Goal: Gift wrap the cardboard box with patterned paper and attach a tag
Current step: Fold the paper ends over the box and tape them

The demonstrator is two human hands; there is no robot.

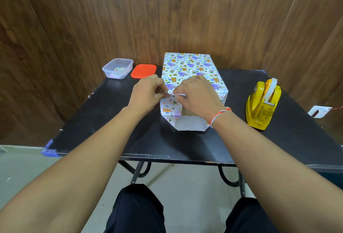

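From the head view, your left hand [146, 93] and right hand [196, 96] meet at the near top edge of the box [187, 111], which stands in the middle of the black desk [104, 121]. Both grips are closed down small: fingers curled, thumb and fingertips pinching a narrow folded edge of the patterned paper [189, 69] between them. The two hands almost touch over that fold.

The paper is glossy white with small purple, orange and green cartoon animals. It covers the top of the box smoothly and slopes down at the sides in creased flaps. Below your hands the near end is unfinished: a strip of brown cardboard shows, and a plain white flap [190, 125] of the paper's underside lies flat on the desk.

Right of the box, well apart, sits a yellow plastic tape dispenser [262, 104] with a white roll. Left of the box and further back lie an orange rounded lid [143, 71] and a clear plastic tub [117, 68] holding small items.
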